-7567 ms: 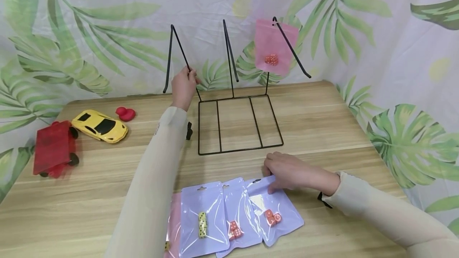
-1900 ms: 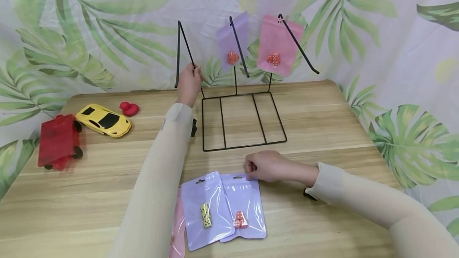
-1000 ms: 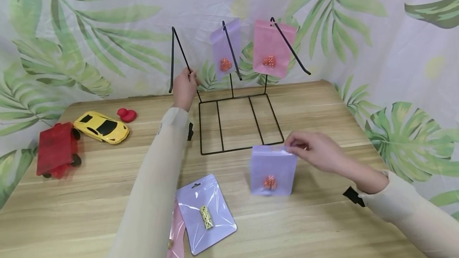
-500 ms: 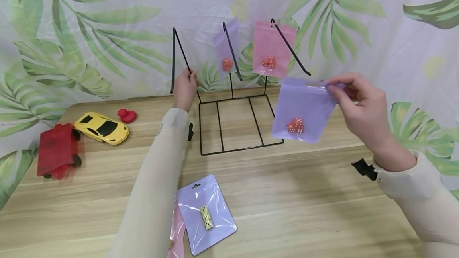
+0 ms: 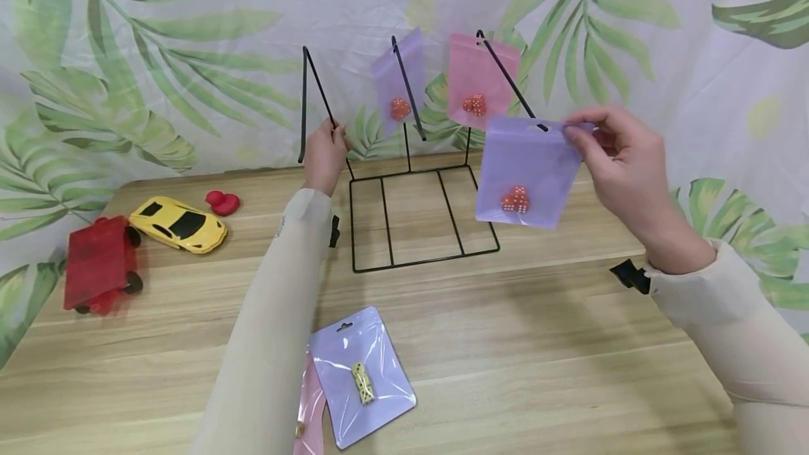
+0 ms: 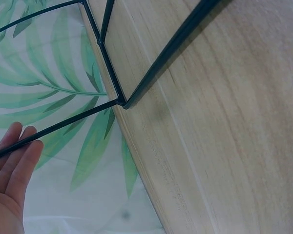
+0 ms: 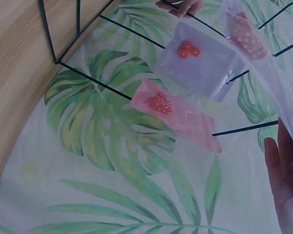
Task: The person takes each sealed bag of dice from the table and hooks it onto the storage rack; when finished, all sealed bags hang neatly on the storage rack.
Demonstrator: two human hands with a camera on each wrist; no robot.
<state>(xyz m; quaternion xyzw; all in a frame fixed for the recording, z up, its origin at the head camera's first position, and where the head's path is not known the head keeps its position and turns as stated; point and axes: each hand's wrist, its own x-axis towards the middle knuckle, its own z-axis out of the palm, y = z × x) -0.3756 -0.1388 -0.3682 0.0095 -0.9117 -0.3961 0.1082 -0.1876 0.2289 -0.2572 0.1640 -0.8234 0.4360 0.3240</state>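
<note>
My right hand [image 5: 628, 170] pinches the top right corner of a purple zip bag [image 5: 531, 167] with orange-red dice [image 5: 515, 199] inside. The tip of the rack's right hook shows at that bag's hang hole; how far it passes through I cannot tell. With its fingers at the left upright of the black wire rack [image 5: 425, 265], my left hand [image 5: 325, 156] holds the post. On the right hook, further back, hangs a pink bag [image 5: 483, 72] of red dice. A purple bag [image 5: 383, 79] of red dice hangs from the middle hook, turned sideways. The left hook is bare.
On the table's near part lies a purple bag [image 5: 385, 388] with yellow dice, overlapping a pink bag [image 5: 310, 413] partly hidden by my left sleeve. A yellow toy car [image 5: 179, 223], a red toy vehicle [image 5: 97, 262] and a red rubber duck [image 5: 222, 202] sit at the left.
A purple bag was lifted off the table by my right hand and brought up to the right hook. Earlier, another purple bag went onto the middle hook. My left hand stays on the post.
</note>
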